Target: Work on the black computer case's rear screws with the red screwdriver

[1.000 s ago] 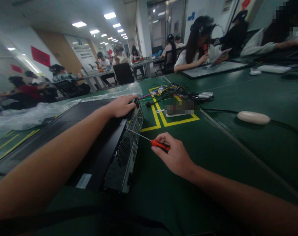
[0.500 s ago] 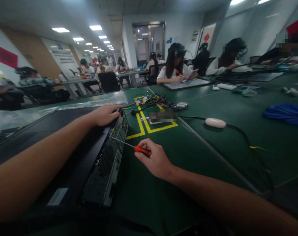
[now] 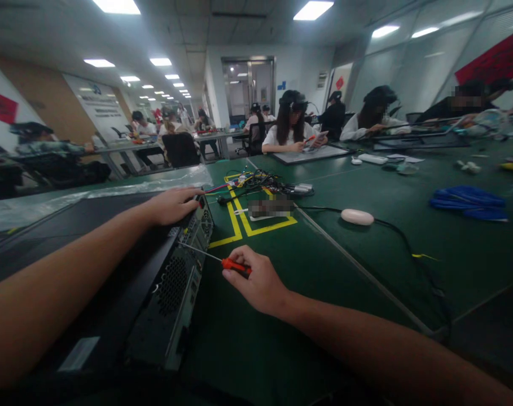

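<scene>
A black computer case (image 3: 125, 282) lies flat on the green table (image 3: 345, 282), its perforated grey rear panel (image 3: 175, 293) facing right. My left hand (image 3: 171, 204) rests on the case's far top corner, fingers curled over the edge. My right hand (image 3: 258, 285) is closed around the red handle of a screwdriver (image 3: 222, 261). The thin shaft points left, and its tip meets the top of the rear panel.
Clear plastic wrap (image 3: 91, 194) lies beyond the case. A bundle of coloured cables (image 3: 264, 183) sits on yellow floor-style tape markings (image 3: 248, 225). A white oval device (image 3: 356, 216) with a black cord and a blue cloth (image 3: 468, 202) lie to the right. Several people sit at tables behind.
The camera has swung right and tilted up, showing more of the right table. Both hands and the screwdriver keep the same hold against the case.
</scene>
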The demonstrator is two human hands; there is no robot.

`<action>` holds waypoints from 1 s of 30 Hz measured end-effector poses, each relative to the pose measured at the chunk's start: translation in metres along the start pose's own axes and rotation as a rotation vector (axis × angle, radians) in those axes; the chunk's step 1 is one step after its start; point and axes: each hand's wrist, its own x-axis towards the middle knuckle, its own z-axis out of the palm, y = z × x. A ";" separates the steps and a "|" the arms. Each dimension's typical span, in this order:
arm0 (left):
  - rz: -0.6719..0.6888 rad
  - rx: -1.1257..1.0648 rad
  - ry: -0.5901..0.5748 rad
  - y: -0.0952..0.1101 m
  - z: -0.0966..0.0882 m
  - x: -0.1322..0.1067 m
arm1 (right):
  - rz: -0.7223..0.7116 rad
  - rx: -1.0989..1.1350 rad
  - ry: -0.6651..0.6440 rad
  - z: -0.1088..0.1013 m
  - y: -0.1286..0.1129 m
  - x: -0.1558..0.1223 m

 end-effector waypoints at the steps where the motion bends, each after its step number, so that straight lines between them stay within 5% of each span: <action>1: 0.000 0.001 0.003 0.000 0.000 0.000 | -0.001 0.001 0.001 0.000 0.000 0.000; 30: 0.025 0.009 0.003 0.003 -0.001 0.000 | 0.044 0.055 0.027 0.003 0.000 0.001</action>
